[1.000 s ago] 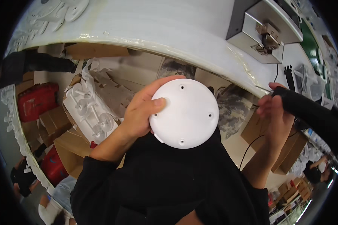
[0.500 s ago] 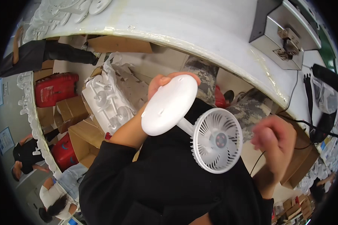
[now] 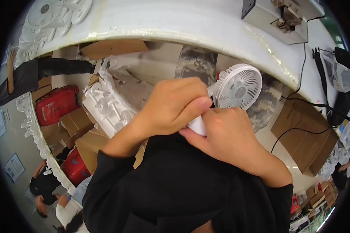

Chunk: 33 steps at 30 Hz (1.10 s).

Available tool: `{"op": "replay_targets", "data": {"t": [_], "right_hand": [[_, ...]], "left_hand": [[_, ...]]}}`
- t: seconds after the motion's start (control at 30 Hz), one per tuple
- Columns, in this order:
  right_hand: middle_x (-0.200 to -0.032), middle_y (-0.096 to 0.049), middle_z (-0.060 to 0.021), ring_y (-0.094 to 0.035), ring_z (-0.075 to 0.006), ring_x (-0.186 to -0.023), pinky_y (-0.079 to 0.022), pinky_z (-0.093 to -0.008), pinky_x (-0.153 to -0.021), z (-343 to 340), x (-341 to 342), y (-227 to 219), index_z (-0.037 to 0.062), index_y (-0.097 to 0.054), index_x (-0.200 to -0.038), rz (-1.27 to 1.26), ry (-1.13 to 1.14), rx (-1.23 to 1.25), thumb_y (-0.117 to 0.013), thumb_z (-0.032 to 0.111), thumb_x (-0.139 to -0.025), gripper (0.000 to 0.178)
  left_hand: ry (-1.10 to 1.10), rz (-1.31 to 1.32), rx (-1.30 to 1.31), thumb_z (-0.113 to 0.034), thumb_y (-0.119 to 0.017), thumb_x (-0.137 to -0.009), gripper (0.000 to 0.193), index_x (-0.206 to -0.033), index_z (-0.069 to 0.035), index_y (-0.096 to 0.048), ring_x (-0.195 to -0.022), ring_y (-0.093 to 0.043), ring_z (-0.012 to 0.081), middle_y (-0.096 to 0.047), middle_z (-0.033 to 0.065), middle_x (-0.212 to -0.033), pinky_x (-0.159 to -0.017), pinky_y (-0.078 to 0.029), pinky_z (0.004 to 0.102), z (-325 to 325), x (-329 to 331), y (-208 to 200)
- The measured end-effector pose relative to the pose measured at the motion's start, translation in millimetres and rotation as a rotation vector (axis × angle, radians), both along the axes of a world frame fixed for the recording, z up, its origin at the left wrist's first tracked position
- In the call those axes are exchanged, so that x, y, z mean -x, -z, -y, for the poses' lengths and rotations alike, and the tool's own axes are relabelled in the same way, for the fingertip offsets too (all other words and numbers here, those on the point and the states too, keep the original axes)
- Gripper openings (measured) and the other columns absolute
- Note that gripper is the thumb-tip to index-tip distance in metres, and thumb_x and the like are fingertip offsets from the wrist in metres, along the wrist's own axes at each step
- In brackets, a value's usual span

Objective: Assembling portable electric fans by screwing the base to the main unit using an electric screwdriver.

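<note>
One white fan (image 3: pixel 240 87) is held and one metal box (image 3: pixel 263 18) stands on the surface (image 3: pixel 163 17). Beyond are two camouflage trouser legs (image 3: pixel 196 64); at left, two red cases (image 3: pixel 57 105) and two blue-edged wall sheets (image 3: pixel 14 168).

text: none legible | wall notices (image 3: pixel 14 167): print too small

Bright light, fisheye curving, black corners.
</note>
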State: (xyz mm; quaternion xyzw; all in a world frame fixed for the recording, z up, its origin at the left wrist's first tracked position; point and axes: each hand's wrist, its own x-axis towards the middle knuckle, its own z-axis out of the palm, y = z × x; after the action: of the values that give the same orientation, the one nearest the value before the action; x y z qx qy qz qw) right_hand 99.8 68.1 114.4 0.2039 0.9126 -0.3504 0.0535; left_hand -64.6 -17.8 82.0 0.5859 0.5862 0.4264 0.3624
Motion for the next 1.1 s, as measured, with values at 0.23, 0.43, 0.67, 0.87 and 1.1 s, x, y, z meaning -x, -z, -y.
{"op": "replay_targets", "data": {"t": [0.23, 0.43, 0.67, 0.87, 1.1], "right_hand": [[-0.059, -0.059, -0.0111, -0.055, -0.0294, -0.048, -0.044, -0.0365, -0.047, 11.1, -3.6, 19.7, 0.0012, -0.06, -0.074, -0.182, -0.008, 0.138, -0.067, 0.031, -0.08, 0.031], [-0.06, -0.059, -0.0118, -0.056, -0.026, -0.051, -0.043, -0.0345, -0.048, 16.7, -0.6, 18.7, -0.0001, -0.06, -0.08, -0.101, -0.073, 0.015, -0.069, 0.026, -0.079, 0.028], [-0.062, -0.062, -0.0106, -0.054, -0.0262, -0.047, -0.046, -0.033, -0.049, -3.7, 4.4, 30.6, -0.0012, -0.063, -0.08, -0.071, 0.207, 0.62, -0.059, 0.027, -0.086, 0.029], [-0.065, -0.063, -0.0128, -0.053, -0.0223, -0.047, -0.041, -0.0303, -0.041, -32.3, -1.8, 66.4, -0.0015, -0.06, -0.109, -0.381, 1.122, 1.501, -0.049, 0.035, -0.092, 0.042], [-0.082, -0.066, -0.0193, -0.051, -0.0174, -0.044, -0.033, -0.0258, -0.032, -60.0, -12.6, 118.2, -0.0035, -0.051, -0.124, -0.843, 0.049, 2.458, -0.039, 0.044, -0.095, 0.057]], "left_hand": [[-0.305, 0.17, -0.033, -0.011, -0.051, -0.091, 0.029, -0.064, -0.003, -0.053, -0.053, -0.038, 0.0167, -0.048, 0.0042, -0.059, -0.051, -0.034, 0.0279, 5.7, -16.1, 20.1], [-0.252, 0.062, 0.091, -0.019, -0.042, -0.094, 0.036, -0.064, -0.004, -0.055, -0.056, -0.038, 0.0151, -0.053, 0.0047, -0.064, -0.054, -0.033, 0.0265, 7.5, -12.9, 13.6], [-0.414, 0.358, -0.022, -0.037, -0.03, -0.099, 0.05, -0.096, 0.001, -0.063, -0.081, -0.056, 0.0195, -0.064, 0.0105, -0.091, -0.076, -0.04, 0.0275, -6.3, 10.0, 22.9], [-0.591, 0.512, -0.164, -0.041, -0.03, -0.1, 0.056, -0.108, 0.004, -0.064, -0.094, -0.06, 0.0227, -0.066, 0.0145, -0.102, -0.087, -0.042, 0.0309, -0.5, 26.7, 19.2], [-0.466, 0.533, -0.206, -0.029, -0.032, -0.102, 0.048, -0.104, 0.004, -0.066, -0.087, -0.06, 0.0188, -0.067, 0.0119, -0.097, -0.083, -0.044, 0.0284, 3.8, 30.4, 18.4]]}}
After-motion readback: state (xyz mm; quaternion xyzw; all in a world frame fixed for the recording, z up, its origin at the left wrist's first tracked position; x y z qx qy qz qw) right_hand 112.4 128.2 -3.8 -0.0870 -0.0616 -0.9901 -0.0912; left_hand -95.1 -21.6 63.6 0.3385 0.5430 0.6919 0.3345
